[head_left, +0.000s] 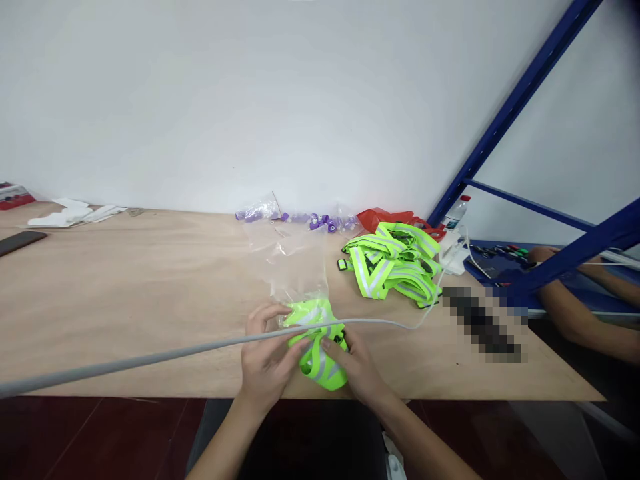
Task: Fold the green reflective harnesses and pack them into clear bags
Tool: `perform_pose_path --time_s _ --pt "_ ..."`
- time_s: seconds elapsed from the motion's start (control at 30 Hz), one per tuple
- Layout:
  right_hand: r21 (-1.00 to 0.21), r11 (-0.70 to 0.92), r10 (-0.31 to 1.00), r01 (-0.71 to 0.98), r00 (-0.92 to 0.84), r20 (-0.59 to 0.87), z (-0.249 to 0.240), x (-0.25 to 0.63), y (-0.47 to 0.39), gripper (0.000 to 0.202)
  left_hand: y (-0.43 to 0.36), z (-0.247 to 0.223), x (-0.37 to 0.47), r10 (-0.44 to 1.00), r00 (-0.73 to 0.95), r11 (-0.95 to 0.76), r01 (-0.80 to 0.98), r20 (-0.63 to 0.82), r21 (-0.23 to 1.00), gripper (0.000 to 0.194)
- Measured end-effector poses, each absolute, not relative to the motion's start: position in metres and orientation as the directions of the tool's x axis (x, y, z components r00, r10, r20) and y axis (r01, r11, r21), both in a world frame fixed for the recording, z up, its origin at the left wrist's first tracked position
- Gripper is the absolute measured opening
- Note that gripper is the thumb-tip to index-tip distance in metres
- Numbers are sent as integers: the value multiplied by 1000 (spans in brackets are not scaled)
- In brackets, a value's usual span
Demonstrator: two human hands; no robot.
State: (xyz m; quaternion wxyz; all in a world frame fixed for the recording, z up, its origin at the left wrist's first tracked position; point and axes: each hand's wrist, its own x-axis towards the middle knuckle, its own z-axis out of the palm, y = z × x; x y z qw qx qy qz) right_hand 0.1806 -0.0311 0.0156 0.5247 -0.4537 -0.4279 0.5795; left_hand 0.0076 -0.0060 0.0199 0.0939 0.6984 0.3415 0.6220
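Note:
Close to the table's front edge, a folded neon-yellow reflective strap vest (320, 360) with silver stripes is held between both my hands. My left hand (265, 357) grips its left side, fingers curled round it, at the mouth of a clear plastic bag (295, 263). The bag lies flat beyond the vest, and its near end overlaps the vest's far part. My right hand (357, 363) is closed on the vest's right side, thumb on top. A grey cable (200, 348) crosses the view in front of the vest and hands.
More reflective strap vests (393, 263) lie heaped on the right, before a red bag (385, 219). Small purple rolls (323, 222) in clear bags sit along the wall. A water bottle (457, 212), blue metal frame (515, 100) and another person's arm (575, 310) are at right.

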Motion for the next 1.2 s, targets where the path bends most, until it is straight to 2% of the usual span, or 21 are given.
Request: perform_pose_path --time_s 0.13,0.17,0.23,0.3,0.33,0.43,0.5,0.7,0.83,1.0,1.2 --pt "-981 -69 998 -183 -24 -66 19 177 -33 47 4 24 24 778 -271 -574 62 567 817 5" --pt "-981 -72 997 -179 -26 -68 19 176 -33 47 6 25 28 795 -346 -535 -10 499 845 14" --pt "-981 -69 998 -182 -16 -67 20 175 -34 48 9 30 34 827 -431 -464 -160 361 871 49" --pt "-982 -49 999 -185 9 -51 20 174 -34 47 10 34 36 910 -362 -326 -329 201 886 73" --pt "-983 -39 999 -182 17 -43 21 174 -35 47 10 36 36 953 -272 -238 -409 131 881 77" --pt "-987 -14 999 -161 33 -20 21 174 -36 47 8 38 35 999 -18 -42 -560 39 827 74" --pt "-990 8 999 -143 48 1 22 174 -36 47 9 33 33 999 22 -18 -595 38 804 67" --pt "-984 -1 995 -178 98 -18 18 171 -40 50 7 17 35 999 7 44 -600 -50 799 39" --pt "-972 10 990 -236 140 -24 9 163 -42 52 0 17 40 999 -26 11 -557 -31 830 41" --pt "-950 11 985 -311 167 -43 2 153 -42 52 -5 10 41 988 -144 -39 -535 -46 844 45" --pt "-992 -16 994 -123 107 -29 17 164 -36 49 -2 6 22 995 -2 93 -414 -103 906 43"
